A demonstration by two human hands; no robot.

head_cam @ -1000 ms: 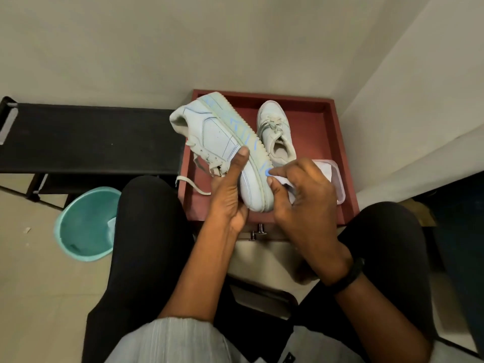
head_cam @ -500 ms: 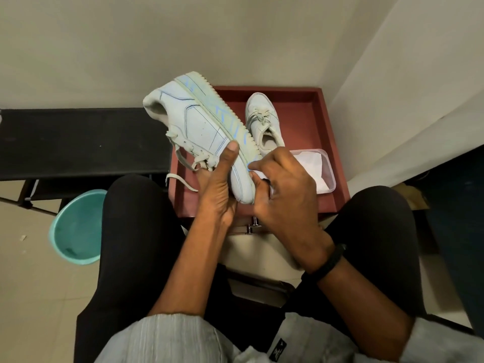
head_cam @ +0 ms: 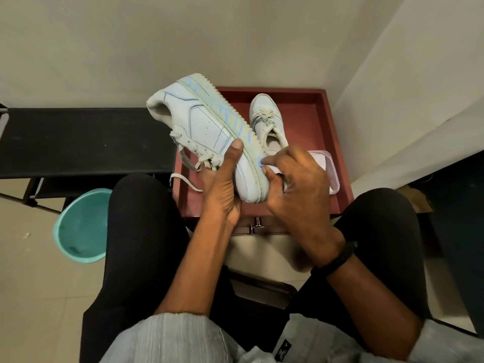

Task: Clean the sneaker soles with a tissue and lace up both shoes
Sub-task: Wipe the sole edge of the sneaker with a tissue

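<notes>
a: where's the sneaker (head_cam: 207, 127)?
b: on its side above the red tray (head_cam: 314, 113) — left hand (head_cam: 222, 187) gripping its toe end.
a: the tissue (head_cam: 274, 169)?
b: pinched in the right hand (head_cam: 296, 184), against the sole's edge.

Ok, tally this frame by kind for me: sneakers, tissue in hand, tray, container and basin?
2 sneakers: the held sneaker and the second sneaker
1 tissue
1 red tray
1 plastic container
1 teal basin
Total: 6
</notes>
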